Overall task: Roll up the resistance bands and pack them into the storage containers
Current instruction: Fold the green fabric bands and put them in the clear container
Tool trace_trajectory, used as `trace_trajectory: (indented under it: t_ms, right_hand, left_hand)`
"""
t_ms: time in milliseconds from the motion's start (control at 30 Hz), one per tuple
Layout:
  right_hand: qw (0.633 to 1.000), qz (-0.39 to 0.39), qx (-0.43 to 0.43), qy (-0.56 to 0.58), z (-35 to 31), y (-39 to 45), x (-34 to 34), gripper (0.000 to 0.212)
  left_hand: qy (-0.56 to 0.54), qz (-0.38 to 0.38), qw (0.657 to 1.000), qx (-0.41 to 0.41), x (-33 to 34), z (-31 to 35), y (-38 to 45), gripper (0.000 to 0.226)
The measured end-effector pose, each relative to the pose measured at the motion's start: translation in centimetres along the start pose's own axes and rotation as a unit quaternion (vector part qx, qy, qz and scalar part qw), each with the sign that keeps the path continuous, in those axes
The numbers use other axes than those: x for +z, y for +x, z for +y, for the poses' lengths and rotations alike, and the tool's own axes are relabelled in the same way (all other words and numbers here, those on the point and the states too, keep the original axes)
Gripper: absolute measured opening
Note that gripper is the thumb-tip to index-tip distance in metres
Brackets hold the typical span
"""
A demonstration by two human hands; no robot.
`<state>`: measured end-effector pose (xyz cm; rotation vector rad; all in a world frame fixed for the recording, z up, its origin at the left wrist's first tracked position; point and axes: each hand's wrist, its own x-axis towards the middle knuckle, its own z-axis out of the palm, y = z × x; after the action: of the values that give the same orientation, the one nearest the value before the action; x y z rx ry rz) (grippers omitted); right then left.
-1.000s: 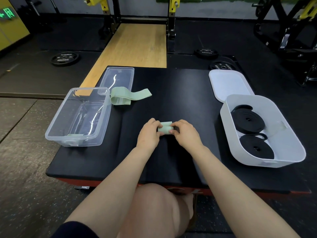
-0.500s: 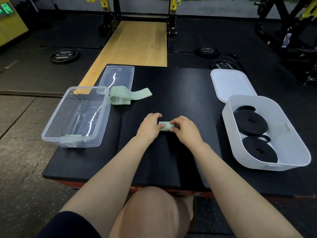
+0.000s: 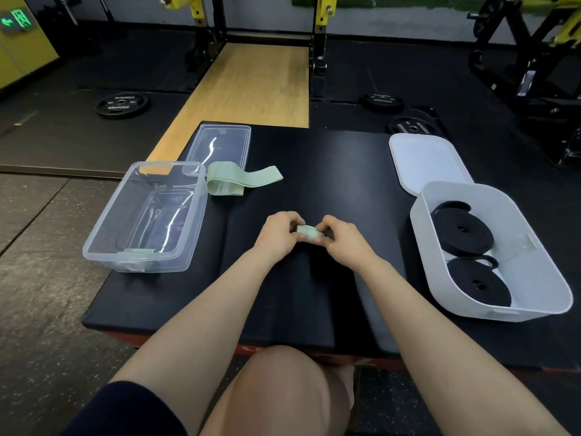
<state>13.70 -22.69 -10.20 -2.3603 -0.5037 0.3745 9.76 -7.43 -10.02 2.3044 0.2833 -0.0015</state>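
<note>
A small rolled pale green band (image 3: pixel 309 233) sits at the middle of the black padded table (image 3: pixel 339 171). My left hand (image 3: pixel 279 236) pinches its left end and my right hand (image 3: pixel 344 242) pinches its right end, fingers curled round it. A second green band (image 3: pixel 242 180) lies flat and unrolled beside the clear plastic container (image 3: pixel 103 234) on the left; something pale green lies at that container's near end. The white container (image 3: pixel 534 265) on the right holds two rolled black bands (image 3: pixel 460 231).
A clear lid (image 3: pixel 220 144) lies behind the clear container and a white lid (image 3: pixel 427 162) behind the white one. Weight plates (image 3: pixel 121 103) lie on the gym floor beyond. My knee (image 3: pixel 289 391) is below the table's near edge.
The green roll has grown tighter and shorter between my hands, which stay at the same spot on the table. The view has shifted slightly.
</note>
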Motion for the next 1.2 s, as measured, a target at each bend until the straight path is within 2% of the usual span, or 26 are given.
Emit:
trace_trajectory:
  t_ms: [100,200,267,367,567,767,900,1033,1200]
  right_hand:
    - [0.998,0.032,-0.006,0.06,-0.8,-0.6,-0.2,0.014]
    - [0.992,0.051,-0.032,0.109,-3.1,-1.1,-0.5,0.03]
    - [0.992,0.055,-0.061,0.091,-5.3,-1.3,-0.6,0.034]
    - [0.991,0.052,-0.109,0.06,-8.7,-1.4,0.1,0.029]
    - [0.985,0.019,-0.171,0.011,-15.7,-0.2,3.9,0.032]
    - [0.975,-0.037,-0.208,-0.065,-21.3,1.6,7.6,0.02]
    - [0.957,-0.08,-0.205,-0.19,-22.6,3.1,9.9,0.018]
    - [0.917,-0.117,-0.217,-0.313,-22.6,4.1,11.3,0.024]
    - [0.89,-0.177,-0.218,-0.359,-22.9,5.0,11.9,0.023]
  left_hand:
    - [0.015,0.013,0.999,0.039,-1.4,0.5,-0.6,0.024]
    - [0.024,0.031,0.997,0.061,-4.0,0.9,-1.5,0.024]
    - [0.026,0.036,0.997,0.069,-6.3,1.0,-2.2,0.024]
    - [0.034,0.05,0.996,0.071,-10.0,0.3,-3.7,0.023]
    - [0.043,0.075,0.996,0.033,-17.1,-3.6,-6.4,0.023]
    - [0.037,0.086,0.996,-0.01,-21.0,-8.1,-7.4,0.023]
    - [0.067,0.052,0.995,-0.044,-21.7,-11.2,-6.7,0.025]
    - [0.093,-0.035,0.992,-0.078,-21.1,-13.1,-5.8,0.023]
    - [0.121,-0.135,0.979,-0.094,-20.5,-13.7,-4.6,0.022]
